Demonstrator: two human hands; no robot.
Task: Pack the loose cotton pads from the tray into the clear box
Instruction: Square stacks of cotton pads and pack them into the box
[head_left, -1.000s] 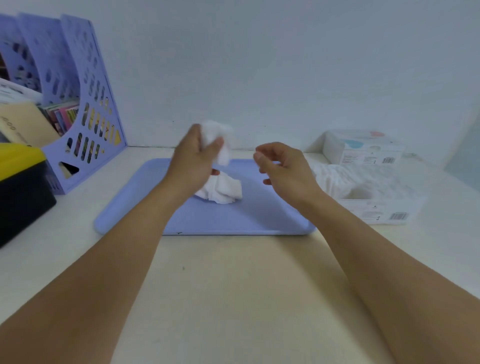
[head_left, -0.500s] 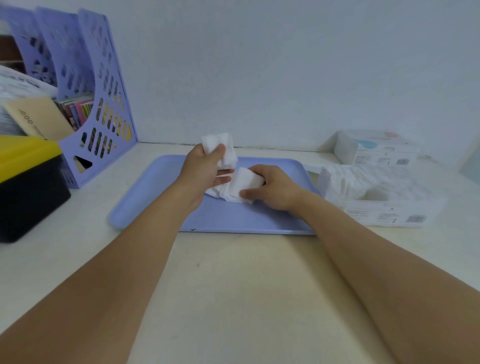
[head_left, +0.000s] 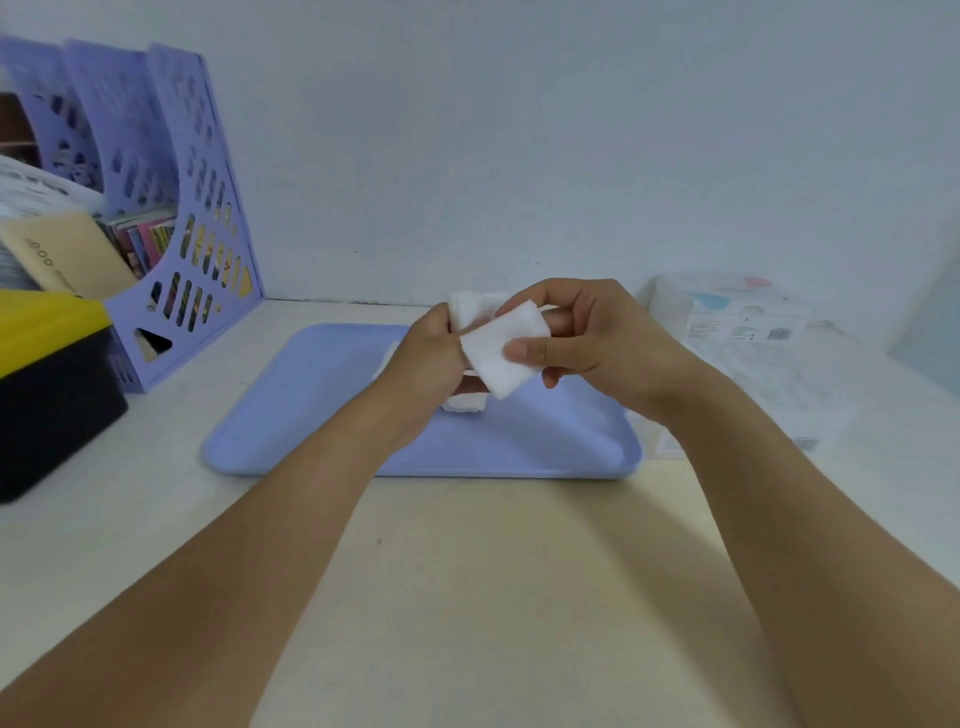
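Hands | left hand (head_left: 434, 358) grips pad stack (head_left: 475, 306) | right hand (head_left: 587, 338) pinches 1 cotton pad (head_left: 501, 353)

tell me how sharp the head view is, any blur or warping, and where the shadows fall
Head view: soft, even light with no glare; the clear box on the right edge is smeared and washed out, while the hands, right and left, and the cotton pad read fairly crisp; the wide lens bows the file rack; faint shadow lies under the tray rim.
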